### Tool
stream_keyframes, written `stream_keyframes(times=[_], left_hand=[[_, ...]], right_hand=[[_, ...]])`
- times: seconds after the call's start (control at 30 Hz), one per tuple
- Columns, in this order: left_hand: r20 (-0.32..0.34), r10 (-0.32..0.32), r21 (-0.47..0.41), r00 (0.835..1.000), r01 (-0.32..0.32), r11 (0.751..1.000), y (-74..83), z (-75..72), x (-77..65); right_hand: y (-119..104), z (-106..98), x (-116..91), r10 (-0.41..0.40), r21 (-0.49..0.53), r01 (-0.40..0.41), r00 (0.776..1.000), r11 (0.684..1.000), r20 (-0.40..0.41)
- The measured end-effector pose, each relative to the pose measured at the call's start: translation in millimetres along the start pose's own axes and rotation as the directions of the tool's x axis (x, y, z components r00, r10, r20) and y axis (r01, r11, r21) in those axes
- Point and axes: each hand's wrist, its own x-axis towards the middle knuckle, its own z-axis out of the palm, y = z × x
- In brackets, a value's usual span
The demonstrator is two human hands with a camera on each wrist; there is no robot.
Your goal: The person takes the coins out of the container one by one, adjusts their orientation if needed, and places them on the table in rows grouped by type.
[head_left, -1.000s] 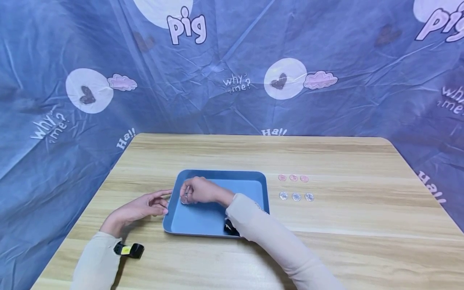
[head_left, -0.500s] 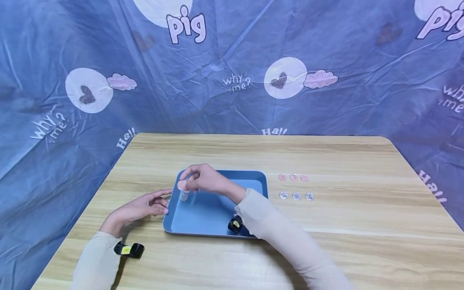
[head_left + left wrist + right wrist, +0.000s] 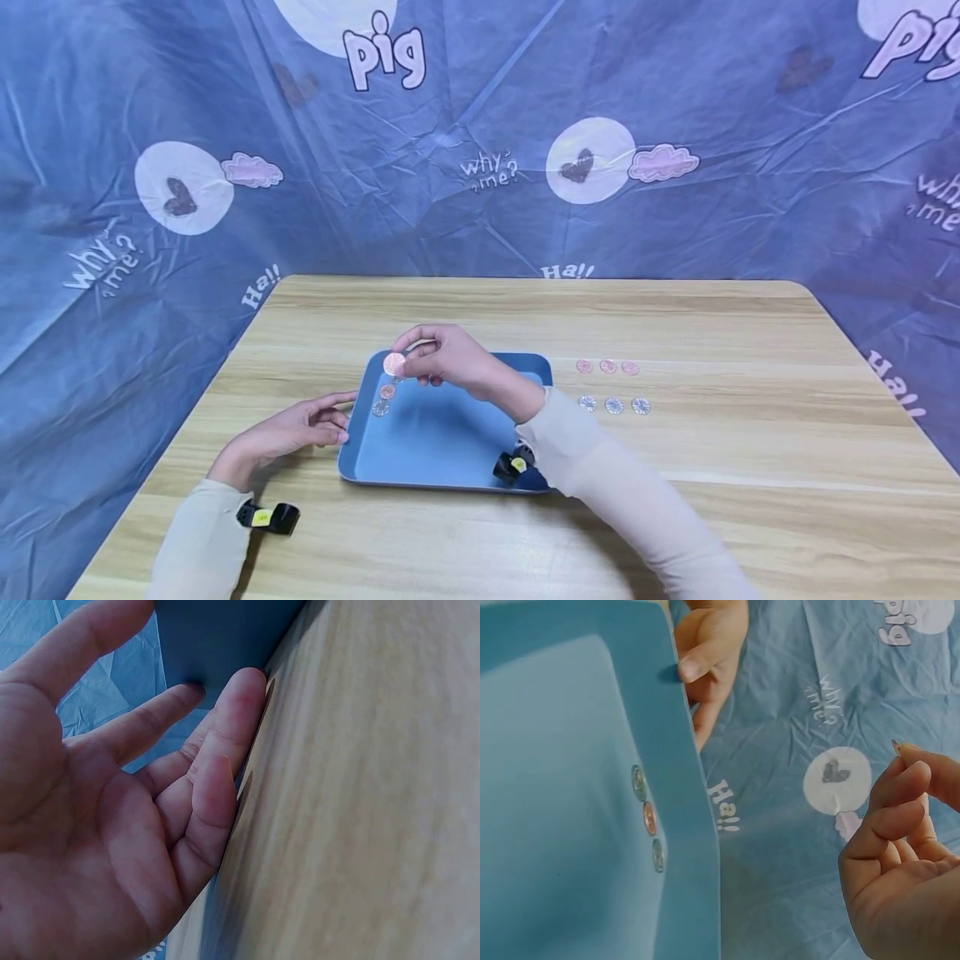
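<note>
My right hand (image 3: 457, 358) pinches a copper-pink coin (image 3: 393, 364) between thumb and fingertip, above the far left corner of a blue tray (image 3: 450, 446). In the right wrist view that hand (image 3: 900, 855) shows the coin (image 3: 896, 747) nearly edge-on. On the tray floor along the left wall lie a silver coin (image 3: 381, 407), a copper coin (image 3: 387, 392) and, beyond them, another silver coin (image 3: 658, 856), partly covered in the head view. My left hand (image 3: 296, 427) has its fingers spread, fingertips touching the tray's left outer side; in the left wrist view the lower fingers (image 3: 214, 791) rest near the tabletop.
Right of the tray on the wooden table (image 3: 720, 475) lie two rows of coins: a copper row (image 3: 607, 367) at the back and a silver row (image 3: 614, 406) in front. A blue printed cloth (image 3: 480, 217) hangs behind the table. Both wrists wear black camera straps.
My right hand has risen from the tray's left floor and moved toward its far edge, the copper coin now showing in its fingertips. Coins it covered are uncovered. My left hand stays put.
</note>
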Motion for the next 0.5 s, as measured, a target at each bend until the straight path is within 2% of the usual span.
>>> stream_keyframes(times=[0.2,0.5], left_hand=[[0.002,0.015,-0.006,1.000,-0.015,1.000,-2.0,-0.1,0.1],[0.000,0.024,0.006,1.000,-0.024,1.000,-2.3,-0.6,-0.8]], right_hand=[[-6,-7,-14,-0.008,-0.002,0.008,1.000,1.000,0.003],[-6,-29,-31,-0.004,-0.002,0.004,0.999,1.000,-0.049]])
